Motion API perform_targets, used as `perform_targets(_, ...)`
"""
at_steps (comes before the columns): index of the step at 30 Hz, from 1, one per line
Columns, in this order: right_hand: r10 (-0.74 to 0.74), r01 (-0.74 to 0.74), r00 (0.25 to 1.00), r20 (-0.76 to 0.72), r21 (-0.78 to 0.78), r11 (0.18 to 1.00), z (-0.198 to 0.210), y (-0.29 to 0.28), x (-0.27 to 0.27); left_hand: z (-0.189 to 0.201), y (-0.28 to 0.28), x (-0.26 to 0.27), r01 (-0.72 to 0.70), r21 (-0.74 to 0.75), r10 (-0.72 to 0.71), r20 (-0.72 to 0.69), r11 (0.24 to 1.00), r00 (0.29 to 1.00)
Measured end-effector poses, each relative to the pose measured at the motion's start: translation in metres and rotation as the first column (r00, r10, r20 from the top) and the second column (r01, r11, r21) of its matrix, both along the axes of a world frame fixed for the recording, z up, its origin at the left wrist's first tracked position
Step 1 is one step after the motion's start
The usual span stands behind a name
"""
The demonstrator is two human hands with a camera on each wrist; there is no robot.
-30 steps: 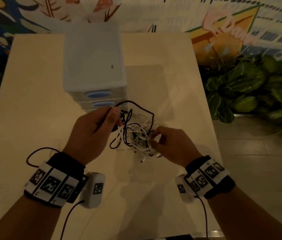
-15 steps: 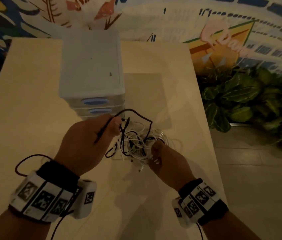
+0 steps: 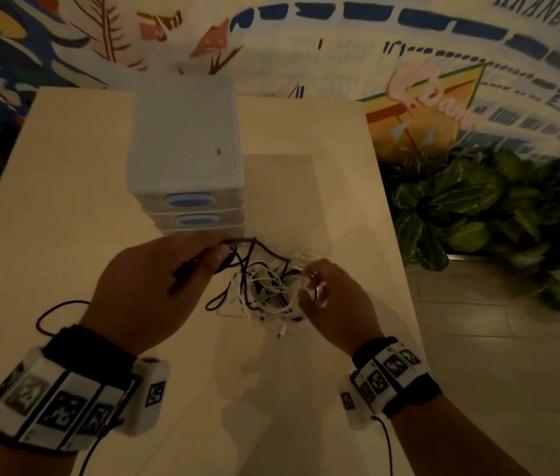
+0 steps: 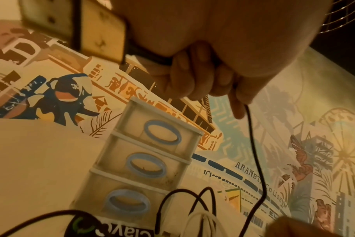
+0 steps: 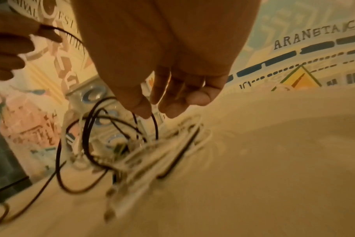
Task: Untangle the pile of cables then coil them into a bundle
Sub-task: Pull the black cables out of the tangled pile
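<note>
On the table [image 3: 65, 207], left hand [image 3: 148, 286] pinches a black cable [image 4: 255, 160] running into the cable pile [image 3: 271, 286]. Right hand [image 3: 333, 297] at the pile's right edge, fingers loosely curled; grip unclear.

Dim warm light, motion blur, edge distortion

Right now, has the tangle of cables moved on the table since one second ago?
No. The cable tangle still lies just right of the drawer unit's front corner.
</note>
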State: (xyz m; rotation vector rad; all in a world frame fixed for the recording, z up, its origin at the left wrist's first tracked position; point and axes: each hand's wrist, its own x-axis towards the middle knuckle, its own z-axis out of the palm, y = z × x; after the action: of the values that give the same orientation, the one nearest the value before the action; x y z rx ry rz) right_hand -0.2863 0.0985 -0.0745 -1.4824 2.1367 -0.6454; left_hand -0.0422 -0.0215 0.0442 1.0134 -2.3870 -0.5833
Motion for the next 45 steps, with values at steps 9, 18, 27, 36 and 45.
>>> perform_targets(9, 0.16, -0.166, 0.982, 0.101, 0.058, 0.984, -0.014, -0.045, 0.005, 0.003, 0.016, -0.012, 0.057, -0.119, -0.051, 0.052, 0.991, 0.997)
perform_targets(18, 0.034, -0.031, 0.996, 0.077, -0.04, 0.999, -0.021, -0.054, 0.005, -0.002, -0.003, -0.029, -0.095, -0.217, 0.09, -0.033, 0.972, 0.995)
perform_targets(27, 0.022, -0.029, 0.91, 0.415, 0.01, 1.0, -0.012, -0.033, 0.01, -0.023, -0.015, -0.01, -0.064, 0.153, 0.038, 0.164, 0.986, 0.986)
perform_targets(36, 0.056, -0.088, 0.965, 0.258, 0.112, 0.99, -0.016, -0.036, 0.011, -0.028, -0.002, -0.025, 0.07, 0.184, -0.099, 0.156, 0.98, 0.983)
perform_targets(45, 0.041, -0.077, 0.987, 0.157, 0.232, 0.97, -0.017, -0.052, 0.012, -0.018, 0.016, -0.006, 0.048, -0.2, -0.041, 0.041, 0.979, 0.998)
